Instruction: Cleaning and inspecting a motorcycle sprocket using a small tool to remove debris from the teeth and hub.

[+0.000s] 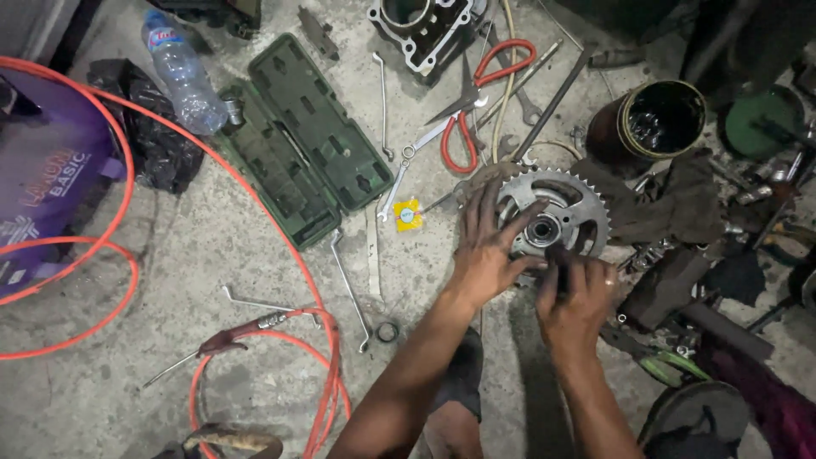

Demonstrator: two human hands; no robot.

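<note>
I'm looking straight down at a grey concrete floor (pixel 255 280) strewn with tools. My left hand (pixel 486 251) lies flat on the round toothed steel sprocket (pixel 557 217), fingers spread wide across its left side, one fingertip reaching toward the bearing hub in the middle. That sprocket sits on the floor right of centre, just near of a dark oil-filled tin can (pixel 650 123). My right hand (pixel 578 293) is at the sprocket's near edge, fingers pressed together, pinching a small dark piece I cannot make out against the rim.

Left of the sprocket, a small yellow square packet (pixel 407 214) lies on the floor, with chrome spanners (pixel 408 170) just beside it. Farther off, red-handled shears (pixel 476 102) rest with blades crossing a cream-coloured cable. An open dark green plastic tool case (pixel 306 140) sits left of that, lying at a slant, and a clear plastic water bottle (pixel 178 72) lies beyond its far corner. An orange hose (pixel 127 183) loops across the left half of the floor. At far centre is a grey metal engine cylinder block (pixel 421 30). Dark greasy rags (pixel 671 200) bunch up just right of the sprocket.
</note>
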